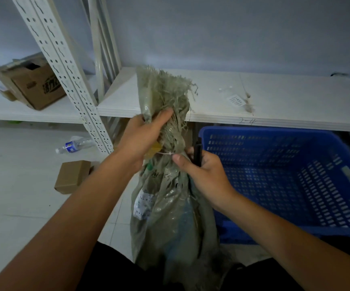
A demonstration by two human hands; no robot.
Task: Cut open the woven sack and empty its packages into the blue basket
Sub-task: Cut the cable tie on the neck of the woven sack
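Observation:
A grey-green woven sack [169,217] stands upright between my arms, its frayed top [165,89] bunched above a white zip tie [165,153] with a yellow tag [154,149]. My left hand [146,137] grips the gathered neck just above the tie. My right hand [203,175] holds a black cutter [197,153] upright, thumb pressed against the sack at the tie. A white label [142,204] is stuck on the sack's side. The blue basket [285,177] sits to the right on the floor; no packages show inside it.
A white shelf board [253,97] runs behind the sack, with a perforated shelf post [69,76] to the left. On the left shelf lies a cardboard box [31,82]. A water bottle [73,144] and a small carton [72,176] lie on the tiled floor.

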